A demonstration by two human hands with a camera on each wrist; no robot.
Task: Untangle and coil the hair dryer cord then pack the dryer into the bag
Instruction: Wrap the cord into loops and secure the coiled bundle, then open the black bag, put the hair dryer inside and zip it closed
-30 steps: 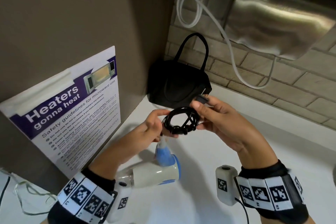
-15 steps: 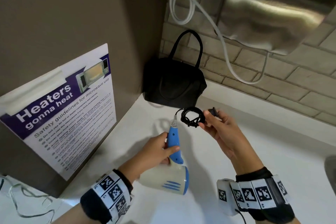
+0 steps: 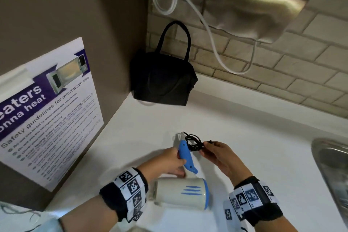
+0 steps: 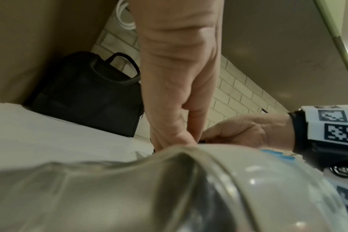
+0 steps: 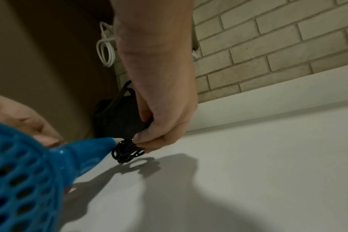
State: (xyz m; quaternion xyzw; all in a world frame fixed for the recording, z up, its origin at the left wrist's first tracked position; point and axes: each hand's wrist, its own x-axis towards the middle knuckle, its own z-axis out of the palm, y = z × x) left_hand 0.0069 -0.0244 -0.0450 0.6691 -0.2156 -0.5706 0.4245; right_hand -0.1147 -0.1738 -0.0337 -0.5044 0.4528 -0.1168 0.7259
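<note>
Your left hand (image 3: pixel 167 162) grips the hair dryer (image 3: pixel 181 193) by its blue handle (image 3: pixel 185 154), low over the counter (image 3: pixel 263 147). Your right hand (image 3: pixel 219 154) pinches the coiled black cord (image 3: pixel 194 143) just beside the handle's tip. Beyond the dryer, the black bag (image 3: pixel 163 79) stands in the corner under a looping white cable (image 3: pixel 211 30); a metal sink (image 3: pixel 331 171) lies right of the dryer.

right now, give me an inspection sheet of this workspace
surface: white counter, bare where visible.
job's things: hair dryer low over the counter; its black cord coiled at the handle end; black bag upright in the back corner, opening not visible.
clutter: nothing seen.
hands: left hand grips the blue handle; right hand pinches the coil.
cables: white cable looped on the brick wall.
surroundings: microwave safety poster, steel hand dryer, sink edge.
</note>
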